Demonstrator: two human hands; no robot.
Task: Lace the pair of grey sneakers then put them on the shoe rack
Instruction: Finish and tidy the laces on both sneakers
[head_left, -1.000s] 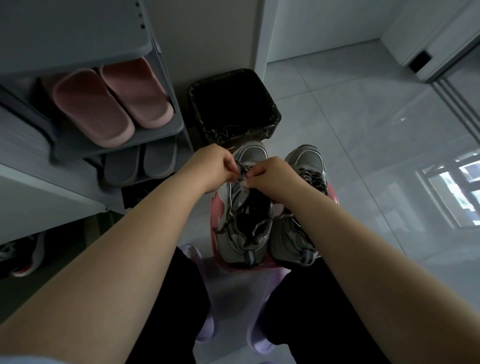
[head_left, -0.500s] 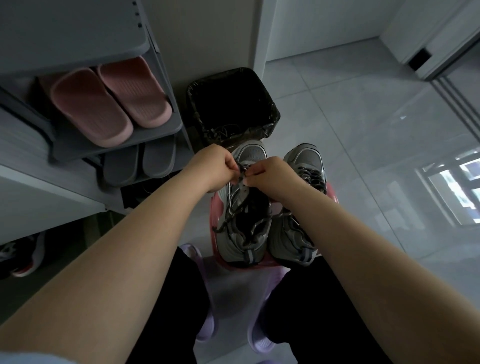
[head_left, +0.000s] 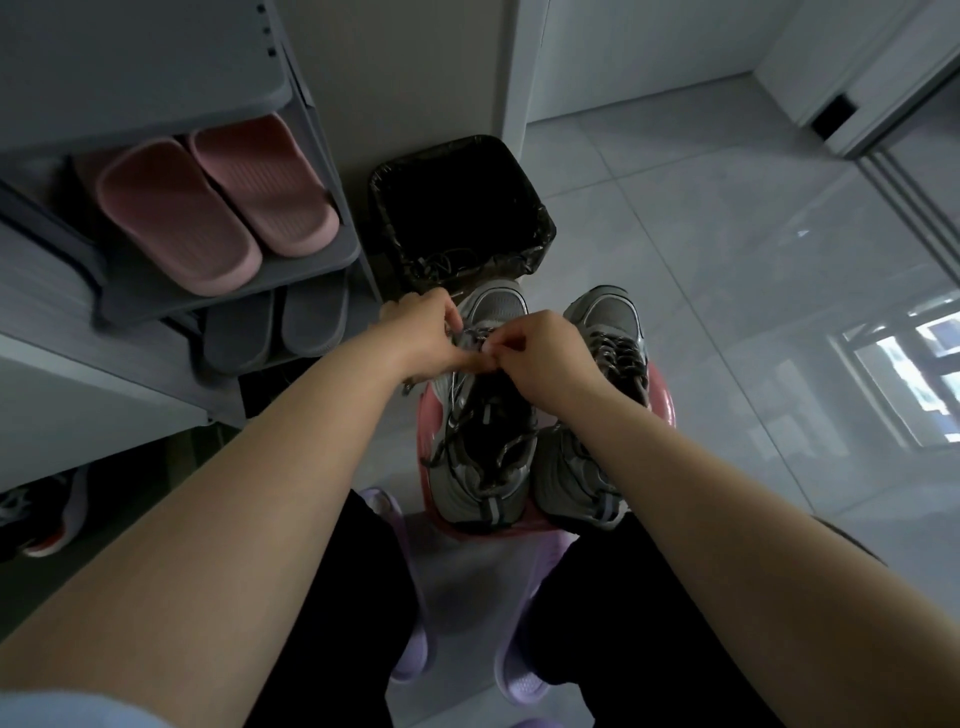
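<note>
On the round pink plastic stool (head_left: 664, 400) we find both task shoes standing side by side, toes pointing away from the person and covering nearly all of its seat: the left grey mesh sneaker (head_left: 467, 488) and the right grey mesh sneaker (head_left: 605, 319). Over the far half of the stool the two hands meet above the left grey mesh sneaker's toe-end eyelets. The left hand (head_left: 423, 340) has its fingers curled and pinches the dark round lace (head_left: 506, 448) between thumb and fingertip. The right hand (head_left: 545, 358) pinches the same lace just beside it, so the two almost touch. Nearer the person, the lace lies slack in loose loops across the shoe's open mouth. We see the right grey mesh sneaker with laces crossed near its toe. The right forearm passes over its middle and hides that part.

Just beyond the stool stands a square bin lined with a black plastic bag (head_left: 457, 208), close to the left shoe's toe. To the stool's left is the grey plastic shoe rack (head_left: 234, 283), with a pair of pink foam slippers (head_left: 208, 208) on one shelf and a pair of grey slippers (head_left: 275, 327) on the shelf below. The left forearm lies between the stool and the rack. Further left, on the floor, is a black, white and red trainer (head_left: 41, 514), cut off by the frame edge. On the stool's near side we see legs in black trousers and lilac slippers (head_left: 410, 660). To its right stretches the glossy pale tiled floor (head_left: 727, 260).
</note>
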